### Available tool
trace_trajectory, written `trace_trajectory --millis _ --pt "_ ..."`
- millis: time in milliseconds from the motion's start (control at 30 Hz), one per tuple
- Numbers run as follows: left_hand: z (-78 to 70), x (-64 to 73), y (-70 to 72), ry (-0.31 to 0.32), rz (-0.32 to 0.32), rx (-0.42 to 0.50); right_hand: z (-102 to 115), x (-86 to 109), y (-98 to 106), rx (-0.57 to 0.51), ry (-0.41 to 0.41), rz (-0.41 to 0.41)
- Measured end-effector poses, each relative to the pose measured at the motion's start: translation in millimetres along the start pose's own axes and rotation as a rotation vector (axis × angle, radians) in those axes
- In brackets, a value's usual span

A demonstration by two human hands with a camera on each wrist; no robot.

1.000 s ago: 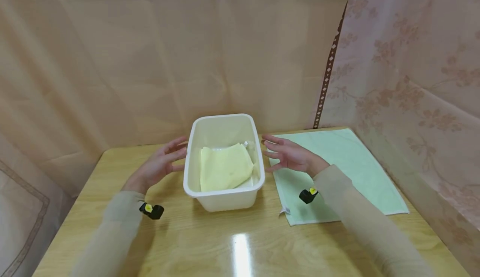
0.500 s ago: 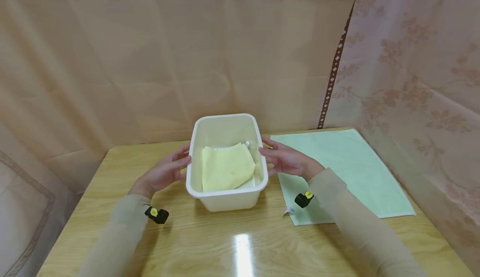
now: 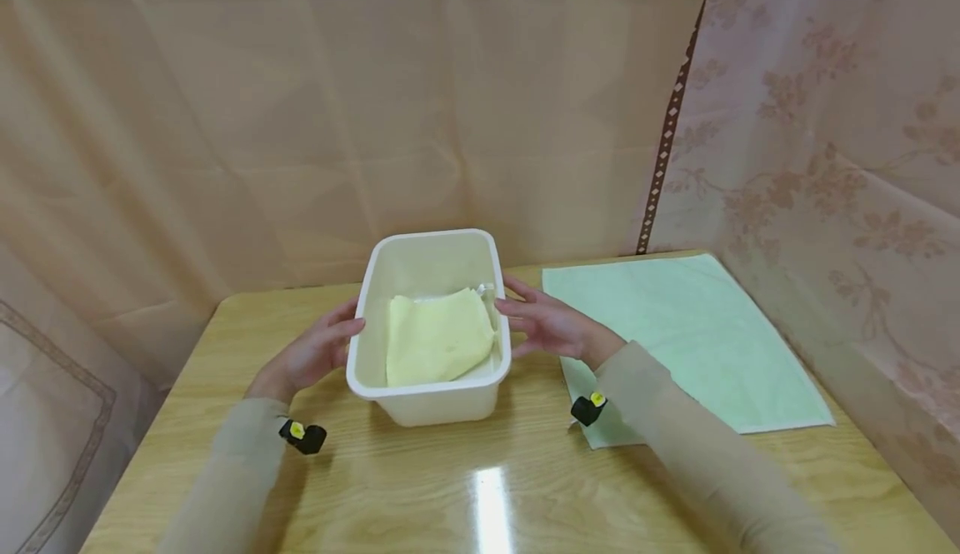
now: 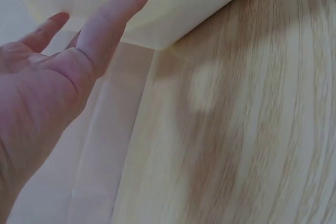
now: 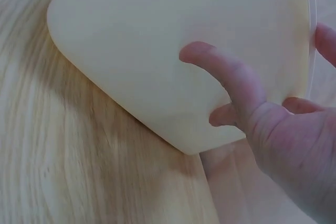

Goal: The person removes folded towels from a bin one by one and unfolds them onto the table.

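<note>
A white plastic basin [image 3: 438, 408] stands on the wooden table in the head view, with a folded pale yellow cloth [image 3: 438, 337] lying inside. My left hand [image 3: 309, 356] grips its left side, a fingertip at the rim. On the opposite side my right hand [image 3: 551, 329] holds the right rim, one fingertip lapping over it. The left wrist view shows that hand's thumb [image 4: 123, 11] against the outer wall. In the right wrist view, a bent digit [image 5: 220, 66] presses the basin's side wall [image 5: 126, 51], while other fingertips reach the rim.
A light green towel [image 3: 675, 329] lies spread flat at the right of the table [image 3: 397, 487]. Behind the table hangs a beige curtain [image 3: 300, 121], and a floral curtain [image 3: 847, 162] hangs along the right side.
Both hands have closed in from beside the basin and taken hold of its sides. Over the last half second the basin has shifted left with them, the yellow cloth inside it.
</note>
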State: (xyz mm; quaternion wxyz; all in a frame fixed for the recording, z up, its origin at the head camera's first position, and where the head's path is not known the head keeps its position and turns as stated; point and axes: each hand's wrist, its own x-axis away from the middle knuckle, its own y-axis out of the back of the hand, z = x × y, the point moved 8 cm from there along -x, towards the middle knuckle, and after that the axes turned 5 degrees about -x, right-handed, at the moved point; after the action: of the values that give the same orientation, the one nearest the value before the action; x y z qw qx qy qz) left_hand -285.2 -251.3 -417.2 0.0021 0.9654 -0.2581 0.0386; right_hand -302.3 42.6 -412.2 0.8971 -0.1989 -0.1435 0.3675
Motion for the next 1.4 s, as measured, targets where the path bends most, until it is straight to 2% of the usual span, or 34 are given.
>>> trace_trajectory --millis 267,367,600,867,1133,1400 --pt "1.1 -2.0 9.4 -0.012 0.026 0.011 -1.8 -4.1 -6.2 -0.005 0.03 -0.032" --pt "1.2 1.6 16.0 -0.013 0.013 0.02 -4.3 -9.7 -10.6 -0.011 0.034 -0.032" --pt "1.4 13.4 25.9 -0.015 0.039 0.016 -11.8 -22.0 -19.0 0.004 0.028 -0.039" --pt "-4.6 24.6 43.7 -0.053 0.02 -0.001 -12.7 -41.8 -31.9 0.017 0.029 -0.011" --pt "-1.6 48.7 58.6 -0.045 0.003 -0.009 -20.8 -61.6 -52.0 0.018 0.035 0.003" --pt "-0.7 74.9 71.7 -0.066 0.003 0.049 -28.5 -78.5 -79.7 -0.001 0.06 0.028"
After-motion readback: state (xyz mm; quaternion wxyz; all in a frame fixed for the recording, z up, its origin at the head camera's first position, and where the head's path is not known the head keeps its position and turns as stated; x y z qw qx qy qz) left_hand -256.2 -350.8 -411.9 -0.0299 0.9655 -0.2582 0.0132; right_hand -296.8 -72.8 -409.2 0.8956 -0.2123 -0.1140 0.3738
